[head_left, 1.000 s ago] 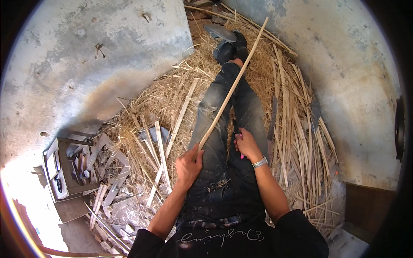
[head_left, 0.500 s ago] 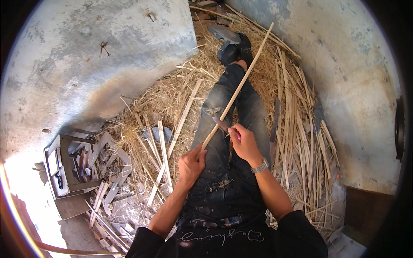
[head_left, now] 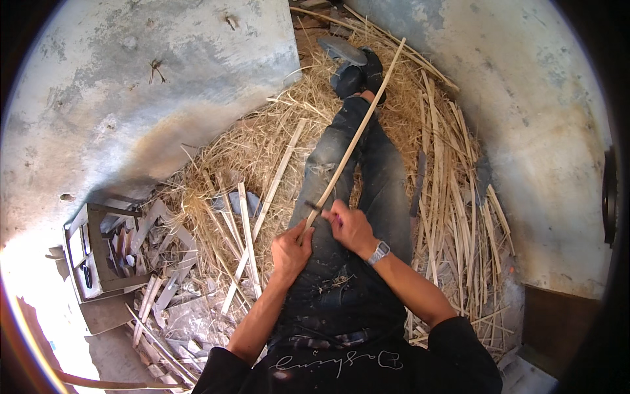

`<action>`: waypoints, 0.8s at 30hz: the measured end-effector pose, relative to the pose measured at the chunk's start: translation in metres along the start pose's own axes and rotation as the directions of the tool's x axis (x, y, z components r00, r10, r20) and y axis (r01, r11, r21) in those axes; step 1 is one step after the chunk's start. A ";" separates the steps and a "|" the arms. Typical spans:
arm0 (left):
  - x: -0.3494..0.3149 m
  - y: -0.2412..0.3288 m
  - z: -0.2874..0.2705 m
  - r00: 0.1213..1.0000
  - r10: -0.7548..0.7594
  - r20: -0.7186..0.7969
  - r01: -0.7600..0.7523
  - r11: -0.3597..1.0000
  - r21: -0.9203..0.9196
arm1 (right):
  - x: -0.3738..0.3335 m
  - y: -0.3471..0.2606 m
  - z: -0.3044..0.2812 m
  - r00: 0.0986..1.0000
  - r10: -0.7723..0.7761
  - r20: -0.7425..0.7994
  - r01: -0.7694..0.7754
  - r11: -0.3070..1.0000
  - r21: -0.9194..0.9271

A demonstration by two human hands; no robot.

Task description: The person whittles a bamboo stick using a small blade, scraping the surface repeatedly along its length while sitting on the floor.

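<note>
A long pale wooden strip [head_left: 357, 134] slants across my outstretched legs, its far end up past my shoes. Its near end is gripped by my left hand [head_left: 291, 252], fingers closed over my thigh. In my right hand [head_left: 351, 226], the fingers are wrapped round the handle of a knife [head_left: 314, 206]. The blade, dark and slightly smeared, lies across the strip just ahead of my left hand. Only a bit of the pinkish handle shows between the fingers.
Straw-like shavings [head_left: 230, 151] cover the floor around my legs. Many loose strips [head_left: 459, 217] lie along the right wall. On the left sits an open wooden box frame [head_left: 98, 289] with scraps inside. Flat strips [head_left: 249, 233] lie beside my left leg. Worn plaster walls [head_left: 197, 65] close in both sides.
My right hand has drawn the knife down along the strip, toward my left hand. The strip's far end has shifted slightly left. My left hand stays put.
</note>
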State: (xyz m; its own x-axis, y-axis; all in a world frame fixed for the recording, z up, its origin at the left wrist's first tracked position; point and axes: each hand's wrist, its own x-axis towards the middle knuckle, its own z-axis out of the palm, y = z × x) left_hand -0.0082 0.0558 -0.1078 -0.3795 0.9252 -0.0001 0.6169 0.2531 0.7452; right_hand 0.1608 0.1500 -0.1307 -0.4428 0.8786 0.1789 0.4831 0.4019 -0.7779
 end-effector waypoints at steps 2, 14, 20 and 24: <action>0.001 0.002 -0.001 1.000 -0.006 -0.011 0.006 1.000 -0.017 | -0.005 -0.005 -0.003 0.999 0.019 0.050 -0.022 0.998 0.054; 0.006 -0.008 0.003 0.998 -0.041 -0.051 0.033 0.988 -0.153 | 0.008 0.046 -0.074 0.918 0.396 -0.032 -0.389 0.911 0.135; 0.006 -0.005 -0.003 0.994 -0.112 0.013 0.112 0.984 -0.141 | -0.002 0.042 -0.076 0.922 0.377 -0.087 -0.369 0.925 0.094; 0.006 -0.006 -0.007 0.992 -0.118 0.033 0.121 0.987 -0.104 | 0.005 0.022 -0.091 0.890 0.455 -0.028 -0.440 0.875 0.204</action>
State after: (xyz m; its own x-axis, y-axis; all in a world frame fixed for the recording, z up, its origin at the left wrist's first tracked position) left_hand -0.0193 0.0579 -0.1079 -0.4264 0.8978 -0.1103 0.4916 0.3323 0.8049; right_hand 0.2377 0.1868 -0.0921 -0.1537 0.9720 -0.1777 0.4637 -0.0878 -0.8816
